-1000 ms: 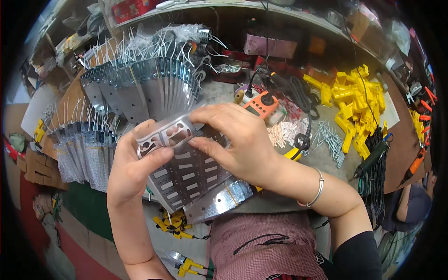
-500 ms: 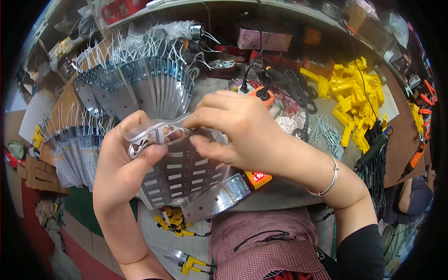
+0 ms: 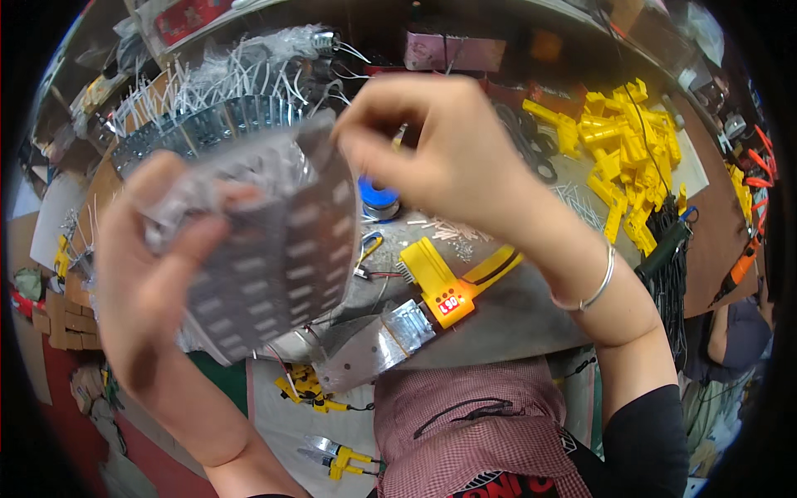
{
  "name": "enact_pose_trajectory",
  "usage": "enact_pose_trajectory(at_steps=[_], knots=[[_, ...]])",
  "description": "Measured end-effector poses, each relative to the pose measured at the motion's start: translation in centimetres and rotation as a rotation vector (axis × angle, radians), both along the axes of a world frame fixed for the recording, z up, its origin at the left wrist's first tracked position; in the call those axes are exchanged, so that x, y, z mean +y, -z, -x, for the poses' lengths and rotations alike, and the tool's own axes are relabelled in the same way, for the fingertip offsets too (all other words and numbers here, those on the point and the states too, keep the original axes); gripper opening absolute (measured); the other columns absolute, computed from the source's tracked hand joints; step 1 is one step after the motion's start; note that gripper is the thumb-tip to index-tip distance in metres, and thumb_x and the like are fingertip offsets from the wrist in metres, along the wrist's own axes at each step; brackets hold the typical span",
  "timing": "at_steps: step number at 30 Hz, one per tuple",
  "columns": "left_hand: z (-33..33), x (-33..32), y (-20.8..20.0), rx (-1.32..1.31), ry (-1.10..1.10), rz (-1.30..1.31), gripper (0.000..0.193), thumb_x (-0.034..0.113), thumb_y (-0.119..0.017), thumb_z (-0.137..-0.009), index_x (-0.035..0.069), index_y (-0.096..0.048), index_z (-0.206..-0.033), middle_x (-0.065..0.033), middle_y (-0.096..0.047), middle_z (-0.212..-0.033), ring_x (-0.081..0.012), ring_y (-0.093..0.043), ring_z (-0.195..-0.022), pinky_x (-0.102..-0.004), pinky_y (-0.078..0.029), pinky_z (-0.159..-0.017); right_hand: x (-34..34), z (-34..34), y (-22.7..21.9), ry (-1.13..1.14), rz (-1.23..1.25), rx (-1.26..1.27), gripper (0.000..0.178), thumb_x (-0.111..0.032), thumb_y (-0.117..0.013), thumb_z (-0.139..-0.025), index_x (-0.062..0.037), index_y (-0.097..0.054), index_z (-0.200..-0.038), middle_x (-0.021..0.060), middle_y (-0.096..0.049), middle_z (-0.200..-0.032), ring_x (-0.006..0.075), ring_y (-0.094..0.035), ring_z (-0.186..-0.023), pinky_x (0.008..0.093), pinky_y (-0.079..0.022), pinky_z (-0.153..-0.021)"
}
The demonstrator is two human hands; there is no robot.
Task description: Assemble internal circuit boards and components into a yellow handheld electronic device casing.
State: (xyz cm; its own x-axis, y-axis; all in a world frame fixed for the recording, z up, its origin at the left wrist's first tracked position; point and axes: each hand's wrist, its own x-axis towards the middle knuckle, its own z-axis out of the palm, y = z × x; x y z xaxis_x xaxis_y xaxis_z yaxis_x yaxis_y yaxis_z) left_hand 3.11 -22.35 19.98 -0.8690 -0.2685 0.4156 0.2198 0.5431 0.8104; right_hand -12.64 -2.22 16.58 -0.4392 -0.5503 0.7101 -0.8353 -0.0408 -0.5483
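A grey translucent plastic bag [image 3: 278,241], printed with rows of pale rectangles, hangs tilted in front of me, blurred by motion. My left hand [image 3: 154,257] grips its upper left part, the thumb lying across the front. At the bag's upper right corner, the fingertips of my right hand [image 3: 440,158] pinch the edge, also smeared. Below on the table lies a yellow device [image 3: 440,286] with a lit red display and a flat metal blade [image 3: 386,344] extending left from it. Whatever is inside the bag is hidden.
Metal blades with white wires [image 3: 224,124] stand bundled at the back left. Yellow plastic housings [image 3: 627,145] are heaped at the right. A blue-topped spool [image 3: 379,199] and small white tubes [image 3: 448,228] sit mid-table. Black cables [image 3: 664,274] hang over the right edge.
The bag has swung left and toward me with my left hand. My right hand has risen slightly, and the spool and yellow device have come into sight.
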Motion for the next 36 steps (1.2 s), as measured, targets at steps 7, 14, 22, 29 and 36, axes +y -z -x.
enact_pose_trajectory(at_steps=[7,14,22,29,36], knots=[[5.9,-4.9,2.6,0.234,-0.558,0.348,0.028,0.005,-0.068,-0.085,-0.001,-0.06,-0.111,-0.0101,-0.069,-0.095,-0.0157,-0.067,-0.086,-0.0287,-0.05,-0.079,4.1,0.6,1.1,0.151,-0.012,-0.438,0.021,-0.015,-0.066,-0.083,0.0062,-0.068,-0.086,0.0063,-0.067,-0.071,0.0073,-0.06,-0.066,0.0249,-0.049,-0.061],[7.6,-0.8,6.3,0.518,-0.763,0.499,0.024,0.003,-0.065,-0.087,0.002,-0.06,-0.111,-0.0125,-0.069,-0.106,-0.0254,-0.068,-0.098,-0.0347,-0.051,-0.085,6.9,-1.7,5.4,0.215,-0.146,-0.604,0.015,-0.01,-0.066,-0.083,0.0049,-0.066,-0.083,0.0042,-0.066,-0.076,0.0064,-0.057,-0.07,0.0249,-0.048,-0.065],[8.8,-0.1,9.4,0.531,-0.672,0.233,0.041,-0.002,-0.064,-0.085,0.001,-0.052,-0.125,-0.0169,-0.059,-0.124,-0.0276,-0.059,-0.116,-0.0376,-0.044,-0.1,7.2,-2.4,7.3,0.144,-0.146,-0.742,0.014,-0.01,-0.065,-0.084,0.0039,-0.065,-0.083,0.0023,-0.065,-0.075,0.0054,-0.055,-0.07,0.0246,-0.047,-0.066],[1.7,7.1,11.6,0.548,-0.35,0.662,0.04,0.007,-0.076,-0.08,-0.002,-0.056,-0.114,-0.0119,-0.062,-0.106,-0.0275,-0.062,-0.09,-0.0346,-0.048,-0.087,8.1,-4.9,7.0,0.311,-0.238,-0.546,0.008,-0.003,-0.069,-0.08,-0.0026,-0.061,-0.08,-0.0003,-0.061,-0.076,0.0063,-0.054,-0.064,0.0248,-0.044,-0.058],[-2.2,14.7,15.2,-0.074,0.011,-0.895,0.017,0.01,-0.071,-0.086,0.0,-0.058,-0.091,-0.0036,-0.061,-0.084,-0.0083,-0.057,-0.076,-0.0237,-0.049,-0.067,8.0,-9.1,9.2,0.124,-0.258,0.237,0.023,-0.006,-0.078,-0.065,-0.0088,-0.065,-0.084,0.0037,-0.062,-0.075,0.0201,-0.06,-0.062,0.0294,-0.048,-0.054]])
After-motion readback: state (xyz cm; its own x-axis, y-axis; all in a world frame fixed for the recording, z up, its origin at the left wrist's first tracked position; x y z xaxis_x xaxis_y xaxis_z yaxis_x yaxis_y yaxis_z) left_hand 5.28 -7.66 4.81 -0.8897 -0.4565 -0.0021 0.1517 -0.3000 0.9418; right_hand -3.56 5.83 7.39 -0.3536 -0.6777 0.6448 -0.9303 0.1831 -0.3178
